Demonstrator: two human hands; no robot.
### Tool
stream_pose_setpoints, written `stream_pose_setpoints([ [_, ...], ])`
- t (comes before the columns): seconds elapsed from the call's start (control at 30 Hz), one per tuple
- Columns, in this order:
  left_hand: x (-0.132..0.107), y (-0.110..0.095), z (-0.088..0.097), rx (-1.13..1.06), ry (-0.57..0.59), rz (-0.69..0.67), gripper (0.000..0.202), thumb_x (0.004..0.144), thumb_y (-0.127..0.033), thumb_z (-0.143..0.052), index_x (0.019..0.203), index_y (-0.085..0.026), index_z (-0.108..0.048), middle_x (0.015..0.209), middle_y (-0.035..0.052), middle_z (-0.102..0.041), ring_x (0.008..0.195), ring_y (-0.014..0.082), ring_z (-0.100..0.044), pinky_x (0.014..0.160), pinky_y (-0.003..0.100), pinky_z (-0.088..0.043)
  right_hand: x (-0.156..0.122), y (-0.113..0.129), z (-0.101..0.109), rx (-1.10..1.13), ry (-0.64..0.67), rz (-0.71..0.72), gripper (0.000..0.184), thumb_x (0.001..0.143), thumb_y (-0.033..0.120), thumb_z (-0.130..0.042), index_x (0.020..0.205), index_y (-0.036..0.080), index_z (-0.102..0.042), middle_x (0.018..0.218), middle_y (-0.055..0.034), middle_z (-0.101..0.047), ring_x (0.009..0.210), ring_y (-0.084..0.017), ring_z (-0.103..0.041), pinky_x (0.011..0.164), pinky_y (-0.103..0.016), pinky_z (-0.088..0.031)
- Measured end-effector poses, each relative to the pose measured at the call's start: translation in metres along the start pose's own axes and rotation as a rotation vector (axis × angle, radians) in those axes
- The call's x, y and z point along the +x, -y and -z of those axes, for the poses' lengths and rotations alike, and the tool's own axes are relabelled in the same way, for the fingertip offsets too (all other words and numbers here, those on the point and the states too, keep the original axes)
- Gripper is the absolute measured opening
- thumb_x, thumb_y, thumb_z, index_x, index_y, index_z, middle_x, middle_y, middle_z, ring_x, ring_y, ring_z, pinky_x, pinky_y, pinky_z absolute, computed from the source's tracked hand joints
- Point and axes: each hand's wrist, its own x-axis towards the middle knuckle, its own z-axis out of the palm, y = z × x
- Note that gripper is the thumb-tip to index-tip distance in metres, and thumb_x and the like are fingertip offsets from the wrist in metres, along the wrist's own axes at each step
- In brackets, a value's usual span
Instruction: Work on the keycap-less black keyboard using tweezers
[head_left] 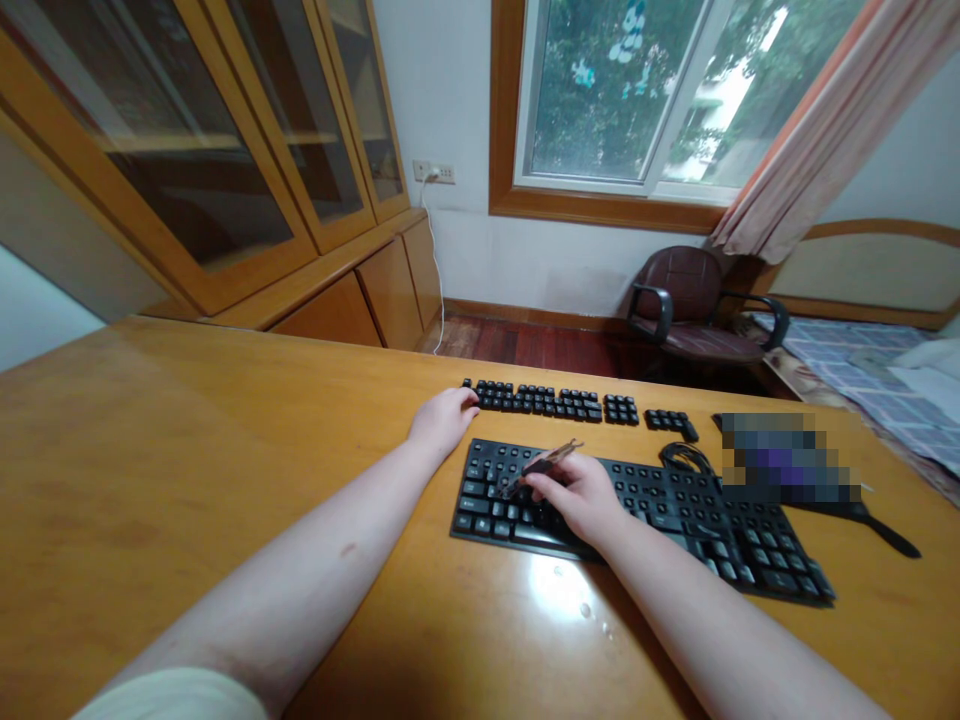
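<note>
Yellow-brown desk (225,440) by a window (622,100), basically. Right hand (581,490) is pinching a slim dark tool (551,458) over the left part of a black keyboard (660,492), partly hidden under that hand and forearm. Left hand (444,418) is at the left end of the loose keycaps (540,400) just beyond the keyboard; can't tell if it's gripping one. Key legends are too tiny to read, and pixelation covers most of some dark thing with a handle (889,532) off to the right.
</note>
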Motion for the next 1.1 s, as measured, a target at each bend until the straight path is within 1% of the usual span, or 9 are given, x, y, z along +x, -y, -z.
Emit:
stream_pose_setpoints([
  [0.1, -0.006, -0.008, 0.015, -0.023, -0.029, -0.007, 0.023, 0.082, -0.03, -0.053, 0.101, -0.021, -0.063, 0.106, 0.0054, -0.065, 0.096, 0.021, -0.059, 0.085, 0.03, -0.045, 0.0, 0.002, 0.001, 0.028, 0.011, 0.015, 0.024, 0.082, 0.038, -0.055, 0.085, 0.016, -0.064, 0.075, -0.0057, -0.068, 0.06, -0.016, -0.063, 0.058, -0.027, -0.051],
  [0.2, -0.016, -0.021, 0.047, -0.015, -0.05, -0.074, 0.025, 0.084, -0.031, -0.05, 0.103, -0.02, -0.063, 0.106, 0.0057, -0.064, 0.095, 0.0204, -0.059, 0.087, 0.031, -0.043, 0.001, 0.006, 0.002, 0.01, 0.027, 0.072, 0.024, 0.086, 0.034, -0.048, 0.082, 0.016, -0.064, 0.07, -0.0046, -0.067, 0.062, -0.016, -0.063, 0.062, -0.027, -0.05],
  [0.27, -0.025, -0.032, 0.068, -0.021, -0.015, -0.138, 0.026, 0.084, -0.034, -0.05, 0.102, -0.021, -0.064, 0.103, 0.0039, -0.065, 0.092, 0.0195, -0.059, 0.088, 0.032, -0.043, 0.001, 0.008, 0.003, -0.061, 0.013, 0.088, 0.025, 0.087, 0.033, -0.047, 0.08, 0.017, -0.064, 0.068, -0.0043, -0.066, 0.065, -0.017, -0.063, 0.064, -0.027, -0.049],
  [0.33, -0.038, -0.04, 0.08, -0.053, 0.059, -0.202, 0.026, 0.083, -0.036, -0.051, 0.101, -0.023, -0.064, 0.103, 0.0025, -0.065, 0.095, 0.0192, -0.058, 0.089, 0.032, -0.043, 0.003, 0.008, 0.003, -0.136, -0.01, 0.077, 0.026, 0.087, 0.032, -0.046, 0.079, 0.017, -0.065, 0.069, -0.0048, -0.067, 0.068, -0.018, -0.063, 0.065, -0.028, -0.048],
  [0.4, -0.055, -0.043, 0.077, -0.07, 0.117, -0.254, 0.026, 0.082, -0.036, -0.053, 0.1, -0.022, -0.065, 0.105, 0.0037, -0.065, 0.101, 0.0206, -0.056, 0.094, 0.035, -0.04, 0.004, 0.008, 0.002, -0.196, -0.023, 0.063, 0.025, 0.088, 0.031, -0.046, 0.079, 0.018, -0.065, 0.071, -0.0051, -0.067, 0.069, -0.018, -0.063, 0.066, -0.028, -0.047],
  [0.53, -0.083, -0.036, 0.044, -0.137, 0.121, -0.267, 0.03, 0.083, -0.033, -0.053, 0.11, -0.022, -0.06, 0.111, 0.0068, -0.062, 0.103, 0.021, -0.053, 0.094, 0.037, -0.04, 0.008, 0.008, 0.0, -0.276, -0.002, 0.057, 0.023, 0.087, 0.029, -0.046, 0.079, 0.019, -0.066, 0.069, -0.0037, -0.067, 0.068, -0.018, -0.062, 0.066, -0.028, -0.045],
  [0.63, -0.089, -0.03, 0.026, -0.154, 0.158, -0.297, 0.031, 0.082, -0.032, -0.055, 0.112, -0.023, -0.059, 0.11, 0.0068, -0.062, 0.103, 0.0212, -0.053, 0.093, 0.038, -0.04, 0.009, 0.01, 0.0, -0.285, 0.02, 0.043, 0.024, 0.086, 0.028, -0.047, 0.076, 0.018, -0.066, 0.068, -0.0032, -0.067, 0.066, -0.017, -0.061, 0.064, -0.027, -0.045],
  [0.93, -0.085, -0.028, 0.021, -0.143, 0.158, -0.367, 0.03, 0.083, -0.031, -0.053, 0.111, -0.023, -0.06, 0.106, 0.0068, -0.059, 0.099, 0.0212, -0.051, 0.091, 0.036, -0.041, 0.012, 0.008, -0.001, -0.265, -0.008, -0.017, 0.026, 0.086, 0.031, -0.048, 0.075, 0.018, -0.067, 0.064, -0.0025, -0.065, 0.061, -0.016, -0.059, 0.059, -0.026, -0.043],
  [1.1, -0.085, -0.029, 0.019, -0.159, 0.158, -0.374, 0.03, 0.082, -0.029, -0.054, 0.111, -0.022, -0.059, 0.106, 0.0064, -0.059, 0.099, 0.0205, -0.05, 0.091, 0.035, -0.041, 0.013, 0.009, -0.001, -0.255, 0.027, -0.032, 0.026, 0.086, 0.032, -0.047, 0.078, 0.017, -0.067, 0.061, -0.002, -0.063, 0.058, -0.015, -0.057, 0.058, -0.025, -0.042],
])
